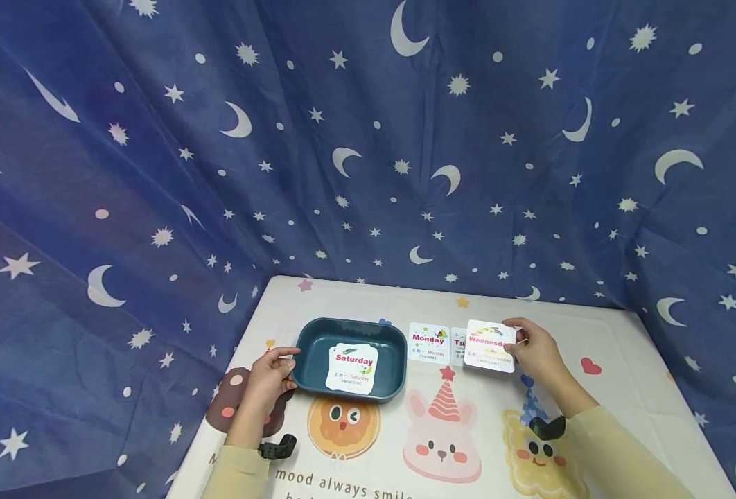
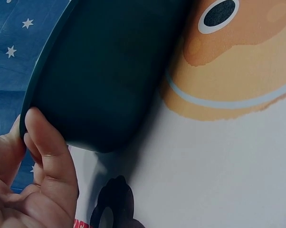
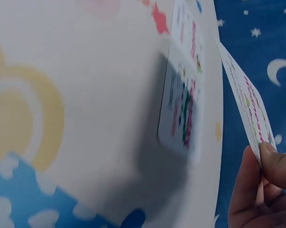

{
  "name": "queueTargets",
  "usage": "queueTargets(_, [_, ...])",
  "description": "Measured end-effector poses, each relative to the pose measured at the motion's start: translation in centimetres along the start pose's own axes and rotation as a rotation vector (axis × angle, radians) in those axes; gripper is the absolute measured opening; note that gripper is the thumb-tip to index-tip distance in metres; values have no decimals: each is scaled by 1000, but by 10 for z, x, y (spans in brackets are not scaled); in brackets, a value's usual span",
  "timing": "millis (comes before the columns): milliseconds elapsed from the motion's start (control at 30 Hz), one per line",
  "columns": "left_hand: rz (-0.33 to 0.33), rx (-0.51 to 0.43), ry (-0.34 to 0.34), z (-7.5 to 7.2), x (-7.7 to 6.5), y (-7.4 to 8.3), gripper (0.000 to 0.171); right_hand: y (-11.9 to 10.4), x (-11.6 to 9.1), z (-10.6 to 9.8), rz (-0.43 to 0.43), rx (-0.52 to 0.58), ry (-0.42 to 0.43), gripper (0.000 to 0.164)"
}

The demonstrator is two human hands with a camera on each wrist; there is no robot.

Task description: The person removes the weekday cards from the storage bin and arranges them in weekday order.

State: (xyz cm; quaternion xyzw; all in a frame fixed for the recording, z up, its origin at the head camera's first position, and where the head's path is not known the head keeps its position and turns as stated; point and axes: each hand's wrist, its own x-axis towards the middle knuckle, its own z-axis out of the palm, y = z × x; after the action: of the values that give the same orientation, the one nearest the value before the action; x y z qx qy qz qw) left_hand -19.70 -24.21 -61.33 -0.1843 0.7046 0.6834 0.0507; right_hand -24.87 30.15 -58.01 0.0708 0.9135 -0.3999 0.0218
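At the tray's left end, my left hand (image 1: 269, 378) pinches the rim of a dark teal tray (image 1: 395, 374), thumb on one side and fingers on the other in the left wrist view. Inside the tray lies a small stack of white cards with a Saturday card (image 1: 351, 380) on top. My right hand (image 1: 538, 350) pinches the right edge of a Wednesday card (image 1: 485, 353), which is raised above the table in the right wrist view. In the head view this card partly hides the Tuesday card (image 1: 458, 355). Left of that lies the Monday card (image 1: 429, 352).
A white tablecloth (image 1: 624, 416) printed with cartoon animals, hearts and lettering covers the table. Behind and at the sides hangs a blue curtain (image 1: 368, 194) with moons and stars. A black wrist camera (image 1: 547, 428) sits on the right wrist, another camera (image 1: 278, 447) on the left.
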Motion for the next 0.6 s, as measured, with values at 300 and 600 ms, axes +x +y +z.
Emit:
queueTargets(300, [0, -7, 2, 1, -1, 0, 30, 25, 12, -12, 58, -65, -29, 57])
queueTargets(600, [11, -17, -11, -1, -1, -1, 32, 41, 20, -25, 63, -124, -51, 53])
